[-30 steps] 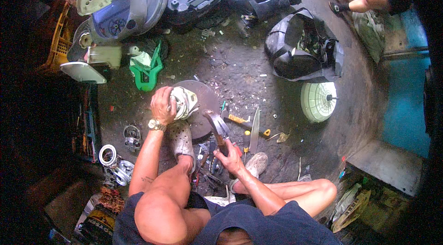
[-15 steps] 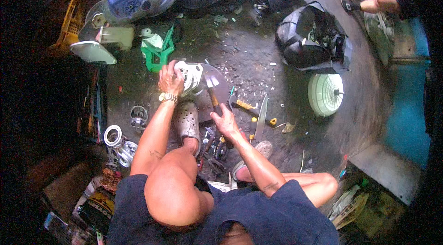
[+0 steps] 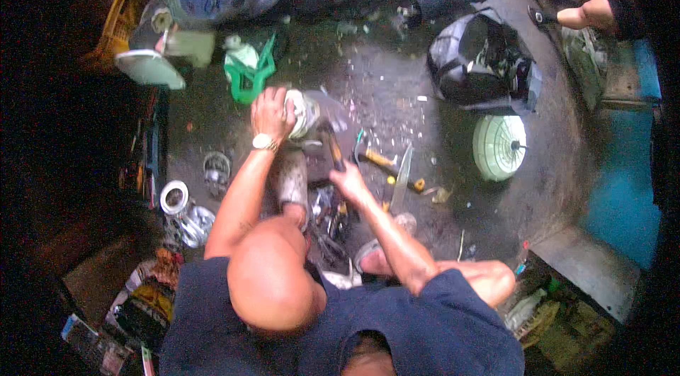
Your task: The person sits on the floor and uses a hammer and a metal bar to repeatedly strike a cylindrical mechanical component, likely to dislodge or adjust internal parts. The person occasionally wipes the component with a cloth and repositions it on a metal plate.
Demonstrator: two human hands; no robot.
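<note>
My right grip [image 3: 347, 180], clenched on the hammer [image 3: 335, 152], has swung nearer the white part [image 3: 301, 114] my left grip [image 3: 271, 114] clasps (likely within striking reach).

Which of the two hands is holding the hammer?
The right hand holds the hammer; the left hand, with the wristwatch, holds the white part.

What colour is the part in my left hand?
The part looks whitish, seen in the head view.

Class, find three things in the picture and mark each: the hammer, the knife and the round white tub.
Hammer [image 3: 335, 152]: head view, on the handle.
Knife [image 3: 403, 176]: head view, on the blade.
White tub [image 3: 494, 149]: head view, on the ribbed face.
</note>
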